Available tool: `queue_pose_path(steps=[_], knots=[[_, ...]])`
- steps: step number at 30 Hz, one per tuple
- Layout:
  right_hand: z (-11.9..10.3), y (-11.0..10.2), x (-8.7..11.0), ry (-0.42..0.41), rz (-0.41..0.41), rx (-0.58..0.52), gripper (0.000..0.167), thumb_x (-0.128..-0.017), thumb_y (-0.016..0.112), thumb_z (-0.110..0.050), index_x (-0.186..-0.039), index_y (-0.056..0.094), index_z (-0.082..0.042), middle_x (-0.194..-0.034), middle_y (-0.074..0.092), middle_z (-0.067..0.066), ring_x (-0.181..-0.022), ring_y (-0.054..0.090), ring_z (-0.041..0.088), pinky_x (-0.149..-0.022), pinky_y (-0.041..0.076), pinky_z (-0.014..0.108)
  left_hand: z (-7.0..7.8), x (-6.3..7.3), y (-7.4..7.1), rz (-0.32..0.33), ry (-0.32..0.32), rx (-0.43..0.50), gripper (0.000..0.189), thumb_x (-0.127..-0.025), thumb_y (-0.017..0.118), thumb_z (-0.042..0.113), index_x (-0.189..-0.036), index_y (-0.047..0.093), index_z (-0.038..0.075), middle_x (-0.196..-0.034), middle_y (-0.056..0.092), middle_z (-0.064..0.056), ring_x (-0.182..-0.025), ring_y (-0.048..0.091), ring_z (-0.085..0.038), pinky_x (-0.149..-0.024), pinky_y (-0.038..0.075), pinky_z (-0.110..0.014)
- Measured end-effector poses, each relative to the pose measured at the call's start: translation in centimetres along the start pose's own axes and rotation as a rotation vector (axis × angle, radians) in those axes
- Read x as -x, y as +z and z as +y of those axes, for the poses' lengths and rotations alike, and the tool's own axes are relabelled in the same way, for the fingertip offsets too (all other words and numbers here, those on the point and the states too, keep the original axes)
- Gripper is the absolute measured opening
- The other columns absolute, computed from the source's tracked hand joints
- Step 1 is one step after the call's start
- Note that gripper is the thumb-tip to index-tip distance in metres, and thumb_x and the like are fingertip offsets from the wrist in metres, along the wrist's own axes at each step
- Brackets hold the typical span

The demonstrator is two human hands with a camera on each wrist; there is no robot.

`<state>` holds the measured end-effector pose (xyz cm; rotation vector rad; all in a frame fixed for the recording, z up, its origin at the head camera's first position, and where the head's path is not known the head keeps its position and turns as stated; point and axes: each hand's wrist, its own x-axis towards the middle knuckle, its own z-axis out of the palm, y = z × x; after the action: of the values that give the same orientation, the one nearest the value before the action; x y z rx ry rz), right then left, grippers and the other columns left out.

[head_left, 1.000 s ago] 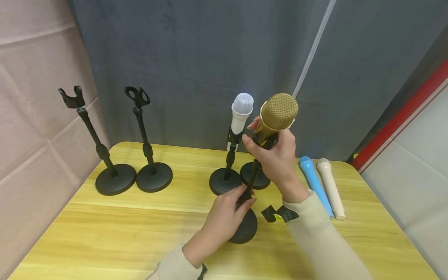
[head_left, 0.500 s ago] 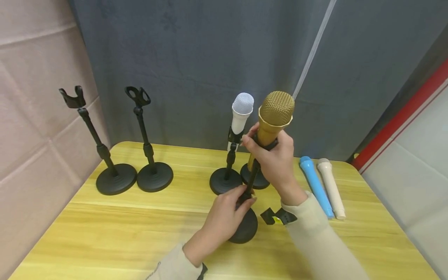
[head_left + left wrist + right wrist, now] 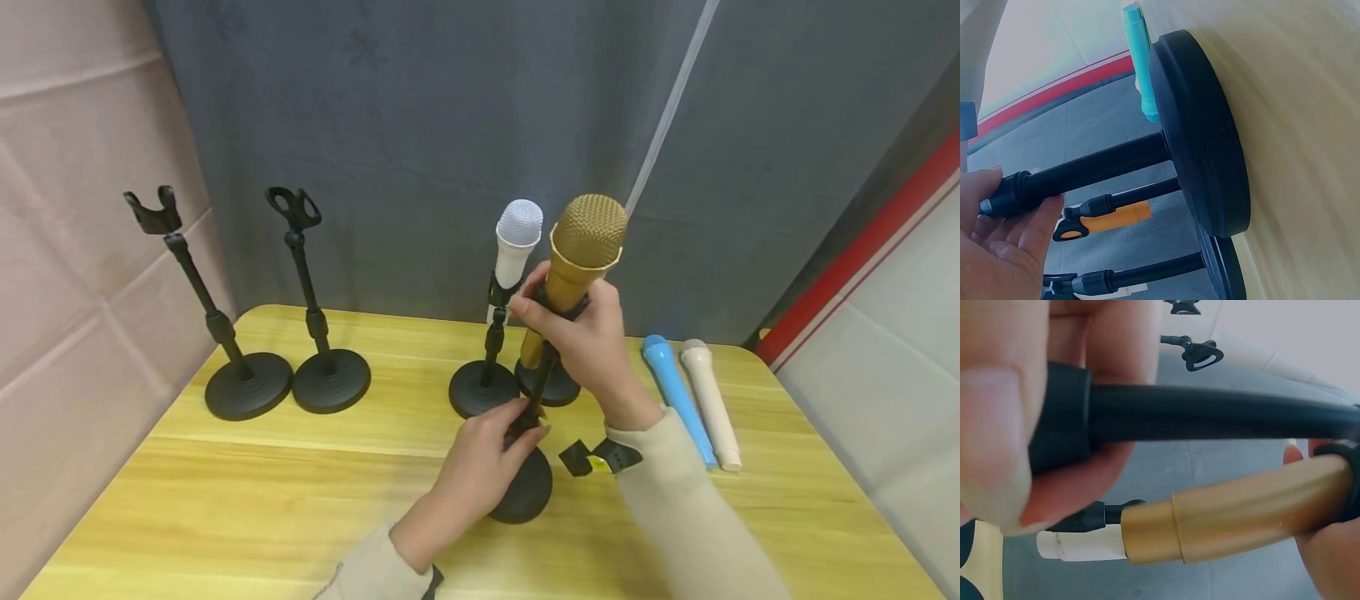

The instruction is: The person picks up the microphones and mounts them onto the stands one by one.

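Observation:
My right hand point(image 3: 592, 350) grips a gold microphone point(image 3: 588, 237) where it sits in the black clip of a small stand, thumb and fingers around clip and handle. The microphone leans with its mesh head up; its tail shows below my fingers. My left hand point(image 3: 472, 467) pinches the collar point(image 3: 1013, 194) on the stand's pole. Under it, the round black base point(image 3: 525, 492) is partly hidden by that hand. In the right wrist view the gold handle point(image 3: 531, 350) runs beside the pole point(image 3: 1222, 412). An orange-looking cylinder point(image 3: 1125, 215) overlaps a rear clip in the left wrist view.
Behind, a white microphone point(image 3: 517, 237) sits in a stand, beside another round base point(image 3: 562, 387). Two stands with unfilled clips, one nearer the wall point(image 3: 247, 387) and one beside it point(image 3: 330, 383), stand left. A blue microphone point(image 3: 678, 400) and a beige microphone point(image 3: 712, 404) lie right.
The gold microphone's head has shifted left and slightly up, and its tail has come into view below my right hand. That hand has moved slightly left; my left hand stays on the collar.

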<state>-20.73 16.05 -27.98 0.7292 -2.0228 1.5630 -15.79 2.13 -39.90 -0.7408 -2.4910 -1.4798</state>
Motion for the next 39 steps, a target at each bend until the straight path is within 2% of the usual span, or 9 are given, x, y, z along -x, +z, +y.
queue_pose_path(steps=[8, 11, 16, 19, 23, 26, 29, 34, 39], knots=[[0.2, 0.1, 0.0, 0.001, -0.003, -0.024, 0.028, -0.085, 0.076, 0.002, -0.11, 0.064, 0.002, -0.089, 0.069, -0.01, -0.084, 0.069, 0.013, -0.081, 0.058, 0.029, -0.1, -0.1, 0.0, -0.004, 0.001, 0.01, 0.018, -0.101, 0.064, 0.031, -0.113, 0.069, 0.019, -0.105, 0.075, 0.004, -0.101, 0.074, -0.012, -0.084, 0.061, -0.024], [0.4, 0.2, 0.5, 0.013, -0.01, -0.038, 0.031, -0.09, 0.073, -0.002, -0.119, 0.063, -0.001, -0.096, 0.072, -0.009, -0.093, 0.07, 0.014, -0.084, 0.057, 0.028, -0.2, 0.0, 0.0, -0.001, -0.004, 0.01, 0.019, -0.1, 0.064, 0.032, -0.113, 0.069, 0.018, -0.105, 0.075, 0.004, -0.101, 0.074, -0.012, -0.084, 0.06, -0.024], [1.6, -0.1, 2.5, 0.073, -0.035, -0.071, 0.04, -0.099, 0.059, -0.013, -0.139, 0.056, -0.008, -0.121, 0.07, 0.014, -0.112, 0.068, 0.018, -0.097, 0.053, 0.025, -0.2, -0.1, 0.1, -0.012, -0.013, 0.014, 0.021, -0.1, 0.065, 0.031, -0.116, 0.069, 0.017, -0.108, 0.075, 0.003, -0.103, 0.074, -0.013, -0.085, 0.06, -0.023], [2.5, -0.8, 4.0, 0.084, -0.072, -0.011, 0.045, -0.103, 0.056, -0.03, -0.143, 0.053, -0.009, -0.131, 0.066, 0.018, -0.117, 0.066, 0.015, -0.1, 0.053, 0.023, -0.1, -0.1, 0.1, -0.016, -0.015, 0.012, 0.021, -0.1, 0.065, 0.03, -0.116, 0.069, 0.017, -0.109, 0.075, 0.002, -0.104, 0.074, -0.014, -0.085, 0.06, -0.022], [3.4, -1.7, 5.9, 0.075, -0.136, 0.164, 0.061, -0.102, 0.055, -0.051, -0.147, 0.051, -0.012, -0.14, 0.063, 0.013, -0.127, 0.062, 0.018, -0.105, 0.054, 0.039, -0.1, 0.0, 0.2, -0.014, -0.02, 0.003, 0.023, -0.1, 0.066, 0.03, -0.117, 0.069, 0.015, -0.111, 0.075, 0.0, -0.104, 0.074, -0.015, -0.084, 0.06, -0.02], [3.9, -2.2, 7.1, 0.09, -0.172, 0.257, 0.065, -0.101, 0.056, -0.051, -0.151, 0.046, -0.01, -0.144, 0.059, 0.015, -0.131, 0.059, 0.031, -0.106, 0.051, 0.053, -0.1, 0.1, 0.2, -0.016, -0.021, 0.002, 0.025, -0.1, 0.065, 0.03, -0.117, 0.069, 0.014, -0.111, 0.075, 0.0, -0.104, 0.074, -0.015, -0.084, 0.059, -0.019], [4.4, -2.6, 8.1, 0.1, -0.203, 0.298, 0.066, -0.101, 0.06, -0.044, -0.153, 0.043, -0.006, -0.146, 0.057, 0.018, -0.128, 0.061, 0.037, -0.104, 0.052, 0.053, -0.2, 0.1, 0.3, -0.011, -0.012, 0.005, 0.023, -0.1, 0.065, 0.031, -0.116, 0.069, 0.015, -0.108, 0.075, 0.001, -0.103, 0.074, -0.014, -0.084, 0.059, -0.019], [5.1, -3.1, 9.2, 0.116, -0.249, 0.326, 0.063, -0.096, 0.07, -0.031, -0.152, 0.046, -0.013, -0.142, 0.06, 0.009, -0.123, 0.064, 0.029, -0.102, 0.054, 0.049, -0.3, 0.0, 0.2, -0.007, -0.002, 0.008, 0.025, -0.1, 0.065, 0.032, -0.119, 0.068, 0.016, -0.107, 0.075, 0.001, -0.102, 0.074, -0.014, -0.085, 0.06, -0.021], [5.6, -3.5, 9.7, 0.155, -0.337, 0.377, 0.075, -0.091, 0.077, -0.029, -0.155, 0.041, -0.013, -0.145, 0.058, 0.007, -0.126, 0.063, 0.028, -0.101, 0.054, 0.051, -0.3, 0.0, 0.2, -0.01, 0.002, -0.004, 0.029, -0.099, 0.064, 0.033, -0.121, 0.069, 0.014, -0.11, 0.076, 0.0, -0.104, 0.074, -0.014, -0.087, 0.06, -0.024]])
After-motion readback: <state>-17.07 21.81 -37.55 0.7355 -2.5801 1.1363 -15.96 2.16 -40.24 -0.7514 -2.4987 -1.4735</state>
